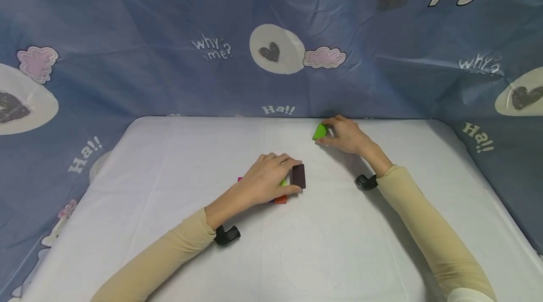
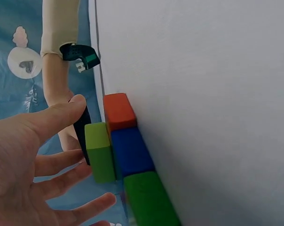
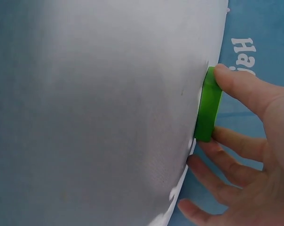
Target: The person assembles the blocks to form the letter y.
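My left hand [image 1: 265, 179] pinches a dark brown block [image 1: 299, 176] between thumb and fingertips, near the middle of the table. Under and beside that hand are more blocks. In the left wrist view a red-orange block [image 2: 119, 111], a blue block [image 2: 132, 150] and a green block [image 2: 151, 200] lie in a row. A lime block [image 2: 99, 157] stands between this row and the dark block. A bit of magenta [image 1: 240, 179] peeks out behind the left hand, mostly hidden. At the table's far side, my right hand [image 1: 345, 136] grips a bright green block [image 1: 320, 132] by its ends.
White cloth covers the table [image 1: 331, 245]. Along its far edge rises a blue printed curtain [image 1: 203, 80], close behind the right hand. Black wrist devices [image 1: 227, 235] sit below both wrists.
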Available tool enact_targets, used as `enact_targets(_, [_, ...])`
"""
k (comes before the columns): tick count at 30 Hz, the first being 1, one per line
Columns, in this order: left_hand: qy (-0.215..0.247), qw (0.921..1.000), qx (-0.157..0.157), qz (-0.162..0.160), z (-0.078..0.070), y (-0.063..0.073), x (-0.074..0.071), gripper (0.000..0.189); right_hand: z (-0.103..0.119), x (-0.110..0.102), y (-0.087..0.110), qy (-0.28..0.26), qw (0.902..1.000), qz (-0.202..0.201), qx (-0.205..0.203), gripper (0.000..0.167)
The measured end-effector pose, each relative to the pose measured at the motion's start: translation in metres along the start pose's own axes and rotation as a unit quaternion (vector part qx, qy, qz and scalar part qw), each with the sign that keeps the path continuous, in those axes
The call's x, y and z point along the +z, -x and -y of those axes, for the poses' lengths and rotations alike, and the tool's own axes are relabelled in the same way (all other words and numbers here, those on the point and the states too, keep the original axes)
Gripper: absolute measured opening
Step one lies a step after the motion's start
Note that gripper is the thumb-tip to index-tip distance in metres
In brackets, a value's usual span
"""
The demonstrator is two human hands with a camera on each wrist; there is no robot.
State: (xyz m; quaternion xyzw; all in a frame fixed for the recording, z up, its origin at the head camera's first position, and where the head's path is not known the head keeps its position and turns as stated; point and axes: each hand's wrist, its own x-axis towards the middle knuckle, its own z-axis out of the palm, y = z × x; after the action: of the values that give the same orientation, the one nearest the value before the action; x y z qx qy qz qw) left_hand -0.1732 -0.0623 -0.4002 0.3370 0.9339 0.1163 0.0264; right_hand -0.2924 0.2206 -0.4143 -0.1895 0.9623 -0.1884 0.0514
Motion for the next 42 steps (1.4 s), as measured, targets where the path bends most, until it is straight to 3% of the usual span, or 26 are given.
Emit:
enact_targets(12, [0.015, 0.9999, 0.007, 0.003, 0.010, -0.012, -0.009, 0.064, 0.002, -0.001, 0.001, -0.005, 0.9998, 0.016, 0.009, 0.076])
enact_targets(18, [0.025, 0.9997, 0.000, 0.007, 0.017, -0.016, -0.007, 0.062, 0.002, 0.000, 0.002, -0.007, 0.9998, 0.017, -0.006, 0.074])
enact_targets(26, [0.019, 0.9997, 0.017, -0.002, 0.023, -0.031, -0.015, 0.061, 0.002, -0.002, 0.003, -0.014, 0.9997, 0.005, -0.021, 0.068])
enact_targets(42, [0.089, 0.9937, 0.028, 0.062, 0.041, -0.058, -0.023, 0.061, -0.001, -0.007, 0.006, -0.030, 0.9990, -0.006, -0.033, 0.059])
